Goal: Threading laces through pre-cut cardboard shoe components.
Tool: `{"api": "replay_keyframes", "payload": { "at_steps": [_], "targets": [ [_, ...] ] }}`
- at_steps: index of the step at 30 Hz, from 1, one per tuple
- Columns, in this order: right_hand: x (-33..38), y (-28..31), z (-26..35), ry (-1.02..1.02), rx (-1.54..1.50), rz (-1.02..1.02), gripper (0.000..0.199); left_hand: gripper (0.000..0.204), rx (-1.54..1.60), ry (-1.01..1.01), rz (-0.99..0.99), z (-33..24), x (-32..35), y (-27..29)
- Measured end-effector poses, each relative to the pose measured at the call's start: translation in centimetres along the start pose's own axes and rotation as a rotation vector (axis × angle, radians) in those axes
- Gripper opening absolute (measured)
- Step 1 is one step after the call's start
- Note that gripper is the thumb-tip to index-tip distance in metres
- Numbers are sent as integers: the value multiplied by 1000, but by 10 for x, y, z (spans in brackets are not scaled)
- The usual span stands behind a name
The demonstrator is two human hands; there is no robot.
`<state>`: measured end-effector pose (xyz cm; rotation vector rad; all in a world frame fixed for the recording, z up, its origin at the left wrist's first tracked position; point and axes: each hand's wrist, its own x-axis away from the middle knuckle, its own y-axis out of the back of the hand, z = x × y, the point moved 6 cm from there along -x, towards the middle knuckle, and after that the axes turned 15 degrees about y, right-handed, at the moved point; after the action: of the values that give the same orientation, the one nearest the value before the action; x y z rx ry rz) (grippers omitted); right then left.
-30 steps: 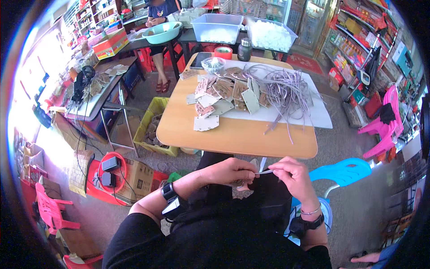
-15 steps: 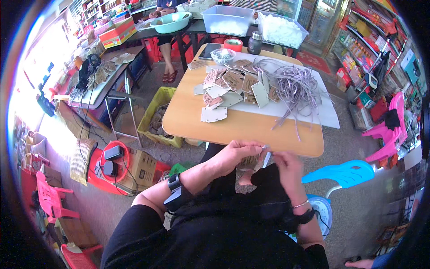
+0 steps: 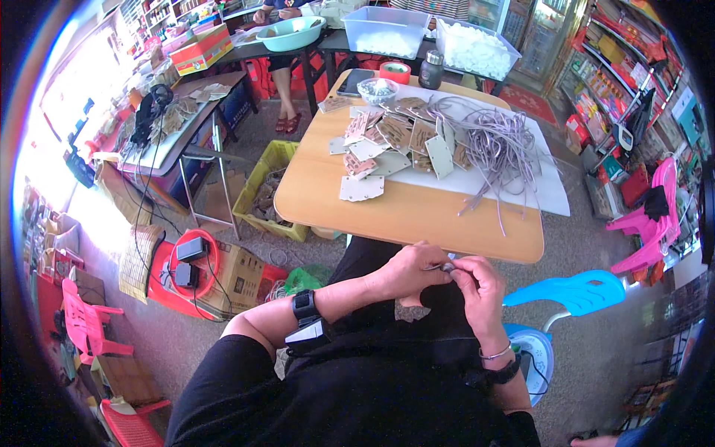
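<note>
Just past the table's near edge, my left hand (image 3: 408,274) and my right hand (image 3: 480,289) meet fingertip to fingertip. Both are closed in a pinch around a small greyish piece (image 3: 447,267), mostly covered by the fingers and too small to name. On the wooden table (image 3: 335,205) ahead lies a heap of flat beige and brown cards (image 3: 395,134) with small holes along some edges. One pale card (image 3: 362,188) lies nearest to me. To the right of the heap, a tangle of thin grey-purple cords (image 3: 495,145) spreads over a white sheet (image 3: 550,190).
A bowl of small beads (image 3: 377,91), a roll of tape (image 3: 395,72), a dark bottle (image 3: 431,70) and a phone (image 3: 355,83) stand at the table's far side. A yellow crate (image 3: 272,216) is on the floor left; a blue chair (image 3: 570,289) is right. Another person sits beyond.
My right hand's fingers have curled in closer against the left hand's fingertips. The small piece is now more covered. The whole view has shifted slightly; the table's things lie as before.
</note>
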<state>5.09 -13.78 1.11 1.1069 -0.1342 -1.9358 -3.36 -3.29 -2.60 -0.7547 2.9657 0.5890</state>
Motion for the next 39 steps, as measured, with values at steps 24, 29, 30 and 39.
{"api": "replay_keyframes", "payload": {
  "at_steps": [24, 29, 30, 39],
  "targets": [
    [21, -6, -34, -316, -289, -138, 5, 12, 575, 487, 34, 18, -7, -9],
    [24, -11, -32, -334, -303, -93, 6, 9, 591, 460, 37, 24, -5, -11],
    [25, -12, -33, -375, -309, -89, 6, 9, 644, 458, 14, 26, -4, -12],
    [11, -4, -14, 50, 160, -193, 11, 11, 500, 369, -137, 30, -7, -12]
  ]
}}
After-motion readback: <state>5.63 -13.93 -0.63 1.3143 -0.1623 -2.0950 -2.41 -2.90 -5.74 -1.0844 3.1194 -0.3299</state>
